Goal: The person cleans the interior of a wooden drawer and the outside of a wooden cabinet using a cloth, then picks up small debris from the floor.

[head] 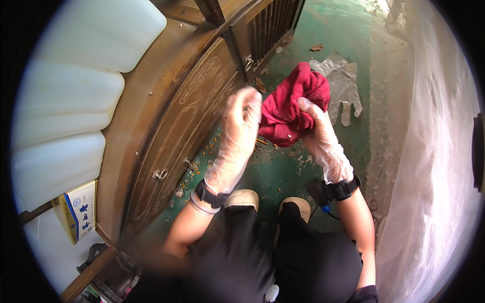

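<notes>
A bunched dark red cloth (293, 106) is gripped by my right hand (320, 132), its thumb lying over the cloth and its other fingers hidden beneath. My left hand (242, 125) is raised just left of the cloth with fingers bent, slightly blurred; whether it touches the cloth's edge is hard to tell. Both hands wear clear plastic gloves, with black straps around the wrists. Beyond the cloth, a loose clear plastic glove (344, 83) lies on the green floor (333, 45). To the left stands a carved wooden cabinet (182, 121) with metal pulls.
Pale plastic containers (68, 94) and a box bearing writing (81, 212) stand on the left. A translucent plastic sheet (428, 151) hangs along the right. Debris and a dry leaf (316, 47) lie on the floor; my shoes (242, 199) are below my hands.
</notes>
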{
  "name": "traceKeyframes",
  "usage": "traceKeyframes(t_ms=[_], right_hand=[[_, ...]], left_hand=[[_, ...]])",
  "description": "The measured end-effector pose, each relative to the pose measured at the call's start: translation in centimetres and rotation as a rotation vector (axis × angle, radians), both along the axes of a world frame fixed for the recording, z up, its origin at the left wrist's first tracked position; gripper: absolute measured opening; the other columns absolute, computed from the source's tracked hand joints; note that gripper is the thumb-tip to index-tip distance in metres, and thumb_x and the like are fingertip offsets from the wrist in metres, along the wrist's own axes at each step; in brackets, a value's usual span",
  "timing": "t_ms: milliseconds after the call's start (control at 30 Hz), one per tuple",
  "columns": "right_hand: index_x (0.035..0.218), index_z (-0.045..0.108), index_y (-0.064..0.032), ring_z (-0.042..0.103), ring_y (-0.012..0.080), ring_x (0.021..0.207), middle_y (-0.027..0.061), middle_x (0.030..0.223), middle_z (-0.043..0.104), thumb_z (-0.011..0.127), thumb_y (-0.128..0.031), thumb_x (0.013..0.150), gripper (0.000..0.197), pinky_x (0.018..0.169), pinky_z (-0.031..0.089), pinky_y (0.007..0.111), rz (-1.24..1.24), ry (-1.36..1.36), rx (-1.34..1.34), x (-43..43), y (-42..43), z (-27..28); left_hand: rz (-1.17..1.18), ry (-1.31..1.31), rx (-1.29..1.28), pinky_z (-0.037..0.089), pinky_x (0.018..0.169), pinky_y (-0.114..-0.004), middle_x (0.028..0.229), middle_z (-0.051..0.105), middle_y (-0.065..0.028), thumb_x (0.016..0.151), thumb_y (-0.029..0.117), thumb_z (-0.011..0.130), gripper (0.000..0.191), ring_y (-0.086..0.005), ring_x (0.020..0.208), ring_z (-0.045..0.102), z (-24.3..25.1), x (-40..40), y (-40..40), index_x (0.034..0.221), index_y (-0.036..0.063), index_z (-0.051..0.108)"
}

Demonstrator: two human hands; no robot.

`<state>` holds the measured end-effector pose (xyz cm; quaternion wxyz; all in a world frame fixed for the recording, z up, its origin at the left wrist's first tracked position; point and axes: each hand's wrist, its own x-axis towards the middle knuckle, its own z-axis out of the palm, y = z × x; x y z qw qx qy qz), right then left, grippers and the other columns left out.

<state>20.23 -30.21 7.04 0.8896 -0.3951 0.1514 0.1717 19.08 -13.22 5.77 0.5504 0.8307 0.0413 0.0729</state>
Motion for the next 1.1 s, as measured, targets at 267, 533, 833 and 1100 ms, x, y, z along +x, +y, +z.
traceKeyframes(t_ms=[267,533,833,1100], right_hand=[[0.12,0.051,-0.0072,0.053,0.0182,0.111,0.0033,0.115,0.059,0.07,-0.018,0.08,0.045,0.102,0.038,0.039,-0.08,0.122,0.096,0.0,-0.5,0.5],[0.125,0.047,-0.0072,0.052,0.0165,0.111,0.0027,0.117,0.057,0.068,-0.017,0.081,0.05,0.1,0.038,0.035,0.005,-0.108,-0.174,1.3,0.2,1.6],[0.143,0.026,-0.0045,0.047,0.0199,0.119,0.0129,0.134,0.046,0.077,-0.007,0.067,0.091,0.101,0.037,0.03,-0.117,-0.622,-0.687,5.0,2.0,2.8],[0.139,0.037,-0.0153,0.052,0.03,0.11,0.0163,0.119,0.051,0.074,-0.004,0.066,0.083,0.095,0.042,0.035,-0.134,-1.09,-0.885,10.1,4.4,0.3]], left_hand=[[0.229,-0.064,-0.48,0.047,0.067,-0.024,0.096,0.061,-0.0072,0.09,0.016,0.059,0.04,-0.0105,0.073,0.058,-3.3,3.4,-1.5,0.126,0.0035,0.046],[0.292,0.033,-0.659,0.052,0.062,-0.026,0.086,0.066,-0.0133,0.091,0.011,0.058,0.033,-0.0142,0.066,0.062,-2.9,5.0,-2.4,0.118,-0.0046,0.048],[0.267,-0.032,-0.445,0.047,0.053,-0.021,0.074,0.065,-0.0022,0.09,0.011,0.059,0.014,-0.004,0.059,0.055,-2.5,4.9,-2.3,0.093,-0.0019,0.059],[0.187,-0.021,0.035,0.045,0.043,-0.026,0.069,0.064,-0.0062,0.085,0.005,0.055,0.01,-0.0108,0.049,0.058,-2.6,5.8,-0.6,0.093,0.0003,0.06]])
